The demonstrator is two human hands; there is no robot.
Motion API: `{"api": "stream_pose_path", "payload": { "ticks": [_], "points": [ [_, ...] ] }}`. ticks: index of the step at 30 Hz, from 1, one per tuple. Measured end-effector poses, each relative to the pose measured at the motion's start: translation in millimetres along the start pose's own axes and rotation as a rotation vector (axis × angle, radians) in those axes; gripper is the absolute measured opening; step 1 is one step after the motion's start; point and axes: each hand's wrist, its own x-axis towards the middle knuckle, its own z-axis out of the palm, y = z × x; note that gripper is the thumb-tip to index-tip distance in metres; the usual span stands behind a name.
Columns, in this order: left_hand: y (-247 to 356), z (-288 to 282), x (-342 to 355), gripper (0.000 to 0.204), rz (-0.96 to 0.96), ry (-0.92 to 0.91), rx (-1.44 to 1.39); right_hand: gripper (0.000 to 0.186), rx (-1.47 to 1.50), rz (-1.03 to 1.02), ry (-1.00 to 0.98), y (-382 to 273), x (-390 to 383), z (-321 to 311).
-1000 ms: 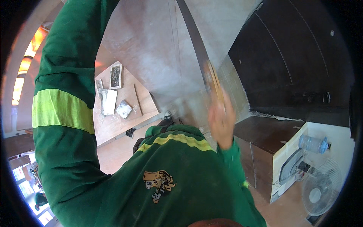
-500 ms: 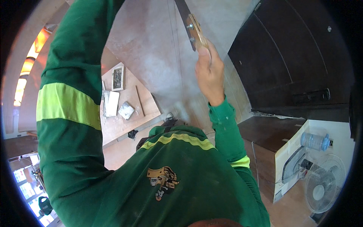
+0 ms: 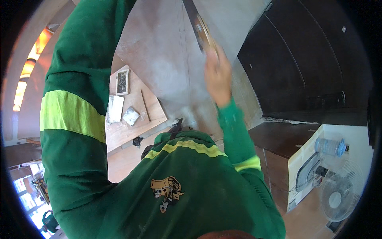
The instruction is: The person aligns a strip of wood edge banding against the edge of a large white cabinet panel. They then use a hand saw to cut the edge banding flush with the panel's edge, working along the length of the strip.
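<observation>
In my right hand point(image 3: 218, 75) is a handsaw point(image 3: 206, 34), its pale wooden handle wrapped by my fingers. The dark, narrow blade runs up and slightly left, past the top edge of the view, so whatever it touches is hidden. Motion blurs the right hand and cuff a little. My left arm, in a green sleeve point(image 3: 79, 59) with a yellow-green band, reaches up along the left side. The left hand itself lies beyond the upper edge.
Below left, a wooden board point(image 3: 135, 95) carries a framed dark panel point(image 3: 123, 81), a white block point(image 3: 115, 108) and a plastic-wrapped packet point(image 3: 131, 116). Dark cabinet doors point(image 3: 302, 51) stand right. A fan point(image 3: 338, 195) and blue water bottle point(image 3: 330, 147) are lower right.
My right hand has shifted slightly left and down with the saw, and is now blurred. The left arm has moved slightly right, still raised.
</observation>
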Motion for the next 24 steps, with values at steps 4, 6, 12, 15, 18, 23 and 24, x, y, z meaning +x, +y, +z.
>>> {"api": "stream_pose_path", "payload": {
  "ticks": [4, 6, 12, 15, 18, 23, 24],
  "points": [
    [-3.8, -5.0, 1.9, 0.049, 0.008, -0.08, 0.027, 0.048, 0.048, -0.092, 0.049, 11.1, 45.2, 22.0],
    [-2.2, -4.9, 0.5, 0.049, 0.007, -0.041, -0.006, 0.048, 0.039, 0.039, -0.02, 0.0, 9.4, -1.7],
    [-0.6, 0.1, -4.4, 0.047, -0.001, 0.026, 0.016, 0.05, 0.041, 0.268, -0.106, -46.5, -167.1, -99.1],
    [-0.9, 3.2, -2.1, 0.046, 0.004, 0.003, -0.003, 0.053, -0.033, 0.165, -0.099, -56.7, -167.9, -101.5],
    [-1.2, 2.3, -0.4, 0.046, -0.007, -0.025, -0.009, 0.049, -0.117, 0.049, -0.033, -33.6, -88.6, -52.2],
    [-1.5, -3.8, 0.7, 0.047, -0.008, -0.136, 0.004, 0.044, -0.012, -0.068, 0.029, 10.0, 43.0, 21.4],
    [-1.9, -4.7, 0.3, 0.048, -0.002, -0.087, 0.0, 0.046, 0.003, -0.042, 0.012, 13.9, 45.2, 21.9]
  ]
}}
